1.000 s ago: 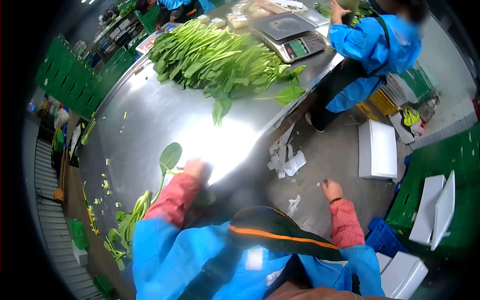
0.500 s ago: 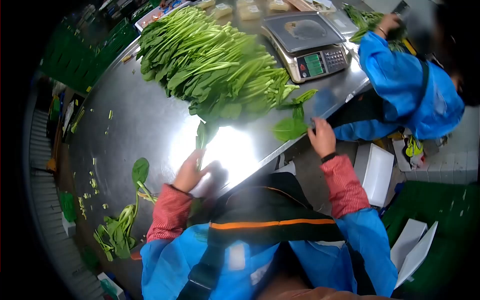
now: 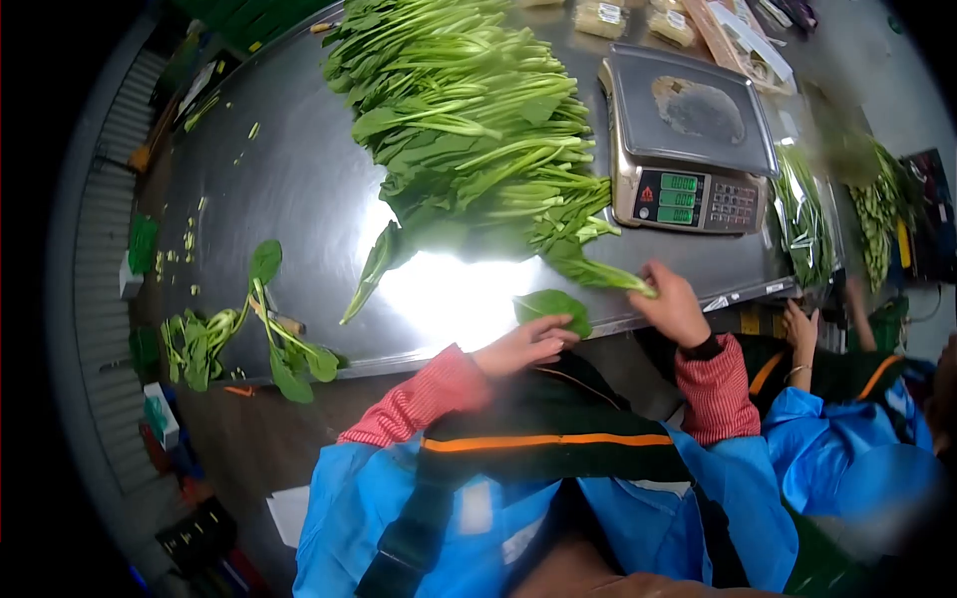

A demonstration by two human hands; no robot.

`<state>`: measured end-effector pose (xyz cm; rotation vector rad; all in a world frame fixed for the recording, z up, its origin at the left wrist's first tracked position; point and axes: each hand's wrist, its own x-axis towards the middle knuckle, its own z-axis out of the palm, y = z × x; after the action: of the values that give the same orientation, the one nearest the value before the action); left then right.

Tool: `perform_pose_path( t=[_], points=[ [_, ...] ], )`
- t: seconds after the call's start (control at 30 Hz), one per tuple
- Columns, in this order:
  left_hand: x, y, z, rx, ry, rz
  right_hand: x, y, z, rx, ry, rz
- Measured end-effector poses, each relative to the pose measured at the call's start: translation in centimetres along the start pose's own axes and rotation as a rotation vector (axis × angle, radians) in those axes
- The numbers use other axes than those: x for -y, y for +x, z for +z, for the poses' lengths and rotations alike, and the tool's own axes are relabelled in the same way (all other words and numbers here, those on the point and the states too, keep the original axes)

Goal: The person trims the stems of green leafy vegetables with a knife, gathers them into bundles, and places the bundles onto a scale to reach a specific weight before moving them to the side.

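Leafy green stalks [image 3: 478, 120] lie in a big pile on the metal table [image 3: 269, 179]. My right hand [image 3: 675, 307] pinches the pale stem end of a stalk [image 3: 596, 271] at the pile's near right corner, its leaves still against the pile. Near the front edge, my left hand [image 3: 523, 346] has its fingers stretched out at a loose leaf [image 3: 551, 306], touching or just over it. A single leaf [image 3: 374, 267] lies left of the bright glare. Further left are loose stalks [image 3: 289, 351] and a small leafy bunch [image 3: 199, 346] at the table edge.
A digital scale [image 3: 688, 140] stands right of the pile. Behind it are packaged blocks [image 3: 600, 18] and a tray [image 3: 743, 45]. Bagged greens [image 3: 800, 214] lie to its right. A co-worker's hand [image 3: 800, 329] is at the right table edge. Cut bits [image 3: 189, 241] dot the left side.
The view has turned right. My left hand has moved right to the loose leaf and no longer holds a stalk; one leaf now lies on the table. My right hand has gripped a stalk by the pile.
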<state>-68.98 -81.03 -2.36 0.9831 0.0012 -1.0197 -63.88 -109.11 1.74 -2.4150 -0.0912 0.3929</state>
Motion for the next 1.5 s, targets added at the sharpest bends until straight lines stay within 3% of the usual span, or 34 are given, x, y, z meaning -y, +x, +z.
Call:
perform_pose_path(
  t=[0.07,0.1,0.17,0.27,0.33,0.4,0.53,0.73,0.9,1.0,1.1,1.27,1.37,1.47,1.5],
  points=[
    [0.9,2.2,2.0,-0.068,-0.318,0.076,1.6,0.0,1.4,0.067,0.108,-0.278],
    [1.5,3.7,2.7,-0.152,-0.624,0.138,2.8,0.6,1.0,0.221,0.089,-0.329],
    [0.6,3.7,2.9,-0.314,-0.654,0.208,5.3,2.7,-0.7,0.537,0.036,-0.431],
    [0.3,1.7,2.7,-0.492,-0.757,0.342,5.9,8.4,-0.7,-0.065,-0.139,-0.689],
    [0.5,0.4,2.7,-0.551,-0.801,0.449,6.8,13.9,-0.7,-0.212,-0.295,-0.678],
    [1.0,0.3,2.2,-0.56,-0.868,0.435,7.4,18.4,0.3,-0.262,-0.434,-0.676],
    [0.8,2.1,0.9,-0.533,-0.937,0.451,8.6,20.0,2.5,-0.259,-0.69,-0.594],
    [-1.2,5.8,-3.5,-0.553,-0.926,0.586,8.1,16.4,4.3,-0.222,-0.526,-0.592],
    [-3.1,8.2,-5.2,-0.68,-0.964,0.555,7.5,17.9,4.5,-0.099,-0.494,-0.509],
    [0.5,9.4,-8.9,-0.399,-0.724,0.626,7.6,16.4,5.5,0.0,-0.302,-0.462],
    [-3.1,5.6,-5.4,-0.423,-0.914,0.53,9.3,11.5,7.5,-0.103,-0.29,-0.551],
    [1.5,0.8,-4.1,-0.411,-0.722,0.444,13.1,3.7,9.2,-0.069,-0.314,-0.55],
    [2.4,-1.4,-3.4,-0.448,-0.752,0.413,11.8,2.9,9.6,0.119,-0.198,-0.609],
    [3.4,-0.9,-3.7,-0.528,-0.794,0.407,8.3,5.9,8.3,0.009,-0.078,-0.579],
    [3.3,-0.8,-3.5,-0.535,-0.784,0.421,7.7,7.6,6.9,-0.087,-0.18,-0.575]
  ],
)
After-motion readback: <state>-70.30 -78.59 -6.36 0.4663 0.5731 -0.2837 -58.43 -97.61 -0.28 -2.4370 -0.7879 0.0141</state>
